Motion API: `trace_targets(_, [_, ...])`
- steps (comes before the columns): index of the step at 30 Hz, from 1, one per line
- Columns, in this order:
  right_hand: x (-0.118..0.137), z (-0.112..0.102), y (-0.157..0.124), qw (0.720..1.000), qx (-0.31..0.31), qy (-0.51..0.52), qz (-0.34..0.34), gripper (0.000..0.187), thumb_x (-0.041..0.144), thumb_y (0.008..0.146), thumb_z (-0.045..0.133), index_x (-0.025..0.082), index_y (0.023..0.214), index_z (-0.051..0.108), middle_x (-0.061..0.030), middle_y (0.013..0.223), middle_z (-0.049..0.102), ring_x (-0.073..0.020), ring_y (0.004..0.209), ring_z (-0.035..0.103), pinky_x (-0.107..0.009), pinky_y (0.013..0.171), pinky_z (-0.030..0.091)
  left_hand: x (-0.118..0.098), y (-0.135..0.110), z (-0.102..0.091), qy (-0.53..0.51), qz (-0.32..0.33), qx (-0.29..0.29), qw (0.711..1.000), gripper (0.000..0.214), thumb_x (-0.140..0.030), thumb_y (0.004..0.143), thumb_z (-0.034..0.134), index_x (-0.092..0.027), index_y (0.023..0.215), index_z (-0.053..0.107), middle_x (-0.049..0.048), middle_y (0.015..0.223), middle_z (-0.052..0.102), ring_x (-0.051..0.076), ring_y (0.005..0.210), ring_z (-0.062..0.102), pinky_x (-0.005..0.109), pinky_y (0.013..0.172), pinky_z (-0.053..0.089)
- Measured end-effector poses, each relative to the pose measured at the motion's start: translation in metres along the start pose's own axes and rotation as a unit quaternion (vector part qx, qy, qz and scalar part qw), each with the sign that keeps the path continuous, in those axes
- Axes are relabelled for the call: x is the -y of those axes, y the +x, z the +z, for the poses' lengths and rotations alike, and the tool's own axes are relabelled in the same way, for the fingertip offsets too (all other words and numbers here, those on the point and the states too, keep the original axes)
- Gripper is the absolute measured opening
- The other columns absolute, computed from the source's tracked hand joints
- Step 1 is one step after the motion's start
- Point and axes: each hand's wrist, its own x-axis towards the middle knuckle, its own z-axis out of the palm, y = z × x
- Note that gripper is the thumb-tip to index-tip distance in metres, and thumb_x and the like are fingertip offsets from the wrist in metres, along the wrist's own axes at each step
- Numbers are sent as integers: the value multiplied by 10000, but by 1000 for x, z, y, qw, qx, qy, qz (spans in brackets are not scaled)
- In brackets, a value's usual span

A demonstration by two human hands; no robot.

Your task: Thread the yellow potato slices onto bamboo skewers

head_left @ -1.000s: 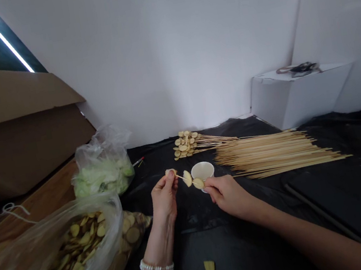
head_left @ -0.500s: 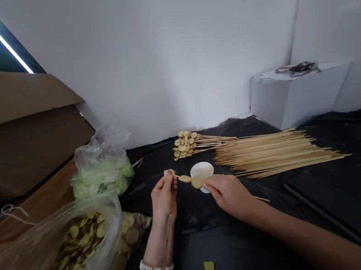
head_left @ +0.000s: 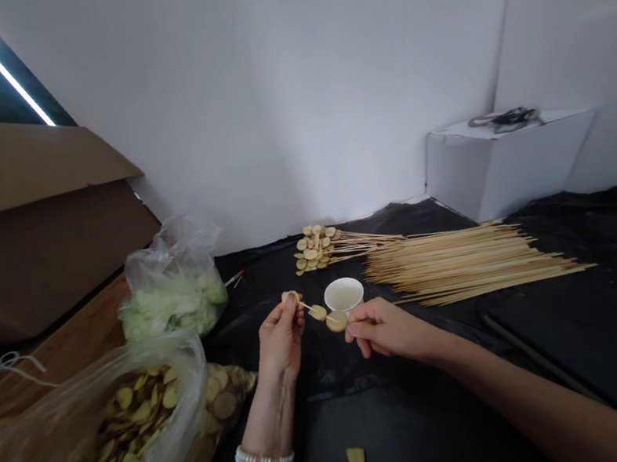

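My left hand (head_left: 283,339) pinches a pale potato slice (head_left: 290,296) at the left end of a thin wooden skewer (head_left: 305,306). Two more potato slices are threaded along it, one in the middle (head_left: 317,312) and one (head_left: 337,321) right by my right fingertips. My right hand (head_left: 382,329) is closed in a pinch on the skewer beside that last slice; the stick's far end is hidden by the hand. Just behind the slices stands a white cup (head_left: 344,295). A loose slice (head_left: 357,461) lies on the black cover in front of me.
An open plastic bag of potato slices (head_left: 137,408) sits at left, with a bag of pale green pieces (head_left: 175,302) behind it. Finished skewers with slices (head_left: 315,248) lie near the wall, beside a wide row of bare skewers (head_left: 469,258). A white box (head_left: 481,161) stands at back right.
My right hand has turned and dipped slightly, and the skewer now slants down toward it. The two free slices have tilted with it. My left hand keeps its pinch.
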Motion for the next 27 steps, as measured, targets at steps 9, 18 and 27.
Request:
trace_targets(9, [-6, 7, -1, 940, -159, -267, -140, 254, 175, 847, 465, 183, 606, 545, 18, 592, 583, -96, 554, 497, -209, 556, 303, 3, 1, 0, 6, 9, -9, 1000, 325, -274, 485, 862, -88, 714, 724, 20, 614, 634, 37, 524, 520, 144, 490, 404])
trace_targets(18, [-6, 7, -1, 950, -144, -246, -127, 274, 167, 859, 449, 187, 595, 518, 19, 569, 575, -98, 538, 502, -205, 559, 313, 3, 0, 1, 8, 19, -9, 1000, 312, -273, 482, 859, -89, 698, 728, 29, 635, 654, 41, 536, 532, 158, 521, 415])
trace_targets(27, [-10, 8, 0, 908, -194, -336, -158, 225, 175, 863, 447, 191, 651, 521, -14, 674, 602, -121, 636, 522, -228, 606, 302, 3, -1, 2, 8, 10, -2, 1000, 299, -268, 488, 860, -95, 694, 728, 32, 632, 657, 44, 542, 538, 151, 510, 415])
